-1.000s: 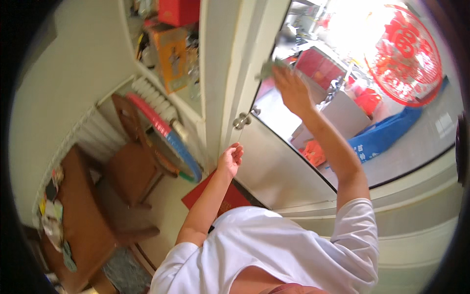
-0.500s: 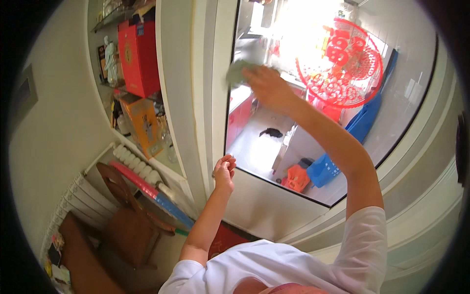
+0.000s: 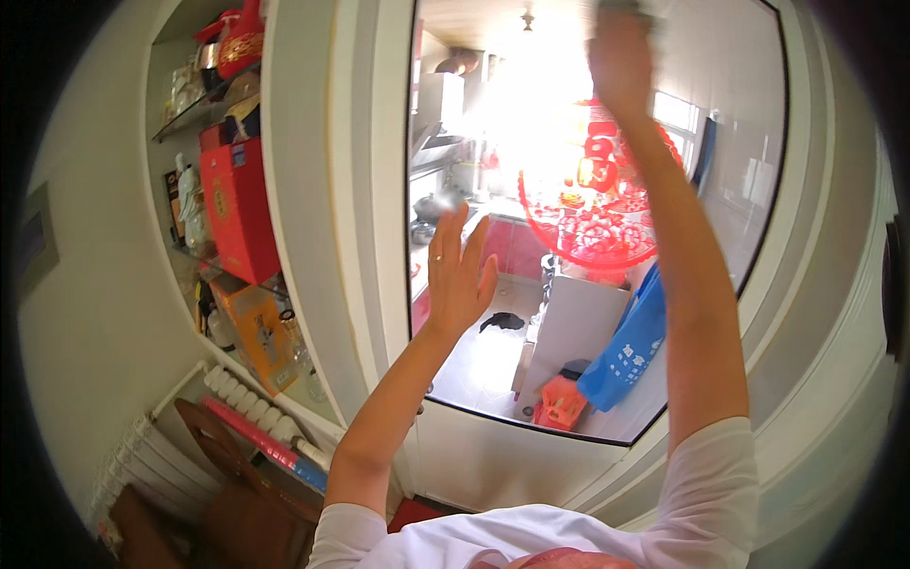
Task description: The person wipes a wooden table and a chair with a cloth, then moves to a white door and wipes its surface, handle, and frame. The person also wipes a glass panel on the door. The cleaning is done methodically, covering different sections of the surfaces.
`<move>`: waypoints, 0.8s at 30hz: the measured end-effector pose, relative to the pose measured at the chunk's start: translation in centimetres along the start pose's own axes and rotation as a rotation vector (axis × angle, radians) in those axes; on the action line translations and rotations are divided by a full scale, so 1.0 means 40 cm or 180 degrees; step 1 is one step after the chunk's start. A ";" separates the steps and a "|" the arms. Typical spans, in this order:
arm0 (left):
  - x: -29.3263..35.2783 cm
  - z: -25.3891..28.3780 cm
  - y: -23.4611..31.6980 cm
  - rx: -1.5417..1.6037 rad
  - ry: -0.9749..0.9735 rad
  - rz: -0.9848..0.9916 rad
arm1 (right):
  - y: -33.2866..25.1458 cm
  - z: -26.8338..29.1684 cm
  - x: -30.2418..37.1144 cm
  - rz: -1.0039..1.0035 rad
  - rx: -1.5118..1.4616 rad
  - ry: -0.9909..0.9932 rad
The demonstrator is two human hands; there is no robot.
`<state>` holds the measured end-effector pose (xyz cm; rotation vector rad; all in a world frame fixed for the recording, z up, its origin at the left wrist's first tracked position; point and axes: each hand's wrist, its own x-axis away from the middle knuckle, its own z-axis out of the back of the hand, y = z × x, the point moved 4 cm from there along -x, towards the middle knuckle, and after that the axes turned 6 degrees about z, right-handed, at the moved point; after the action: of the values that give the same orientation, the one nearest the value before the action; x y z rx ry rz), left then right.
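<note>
In front of me stands a door with a large glass pane in a white frame. My right hand, blurred by motion, is raised at the pane's upper part with a grey-green cloth in it. Only a dark sliver of that cloth shows at the picture's top edge. My left hand is lifted before the pane's left side, fingers spread, holding nothing; whether it touches the glass I cannot tell. A round red paper-cut decoration on the pane is partly hidden behind my right hand and forearm.
Shelves at left hold a red box, an orange box and a white figurine. Below are a radiator and a brown wooden chair. Through the glass appear a blue bag, an orange basket and a bright kitchen.
My right hand has swept the cloth up and to the right across the glass. My left hand has risen from the pane's lower left edge and opened. The view has tilted upward.
</note>
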<state>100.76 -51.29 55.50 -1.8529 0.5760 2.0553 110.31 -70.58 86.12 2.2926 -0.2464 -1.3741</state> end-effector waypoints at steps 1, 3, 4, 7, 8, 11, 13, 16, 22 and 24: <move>-0.026 -0.026 0.003 0.0036 -0.0010 0.0030 | -0.111 -0.005 0.022 0.0147 -0.0925 0.0171; -0.073 -0.072 0.016 0.0015 -0.0047 0.0081 | -0.301 0.022 0.019 0.1003 -0.1856 -0.0168; -0.088 -0.090 0.010 -0.0089 -0.0113 0.0121 | -0.359 0.044 0.028 0.1652 -0.1747 -0.0593; -0.119 -0.142 0.008 -0.0338 -0.0222 0.0086 | -0.250 0.027 -0.042 0.1208 -0.1305 -0.0858; -0.119 -0.151 -0.006 -0.0479 -0.0248 0.0070 | -0.191 0.004 -0.073 0.1036 -0.1106 -0.0850; -0.119 -0.168 0.006 -0.0461 -0.0166 -0.0007 | 0.165 0.000 -0.107 -0.0441 0.0097 -0.0806; -0.118 -0.169 0.006 -0.0490 -0.0177 0.0017 | 0.290 0.065 -0.100 -0.0716 0.0852 0.0015; -0.114 -0.174 0.008 -0.0518 -0.0267 0.0100 | 0.315 0.042 -0.094 -0.1382 0.0604 -0.0415; -0.109 -0.167 -0.026 -0.0663 -0.0308 0.0036 | 0.010 0.067 -0.117 0.1254 -0.1078 -0.0130; -0.112 -0.176 -0.009 -0.0587 -0.0250 -0.0051 | 0.139 0.021 -0.113 0.0490 -0.0267 -0.0256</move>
<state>107.55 -54.31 59.35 -1.8576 0.3609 2.2252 107.80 -74.05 91.93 2.1065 -0.3755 -1.3729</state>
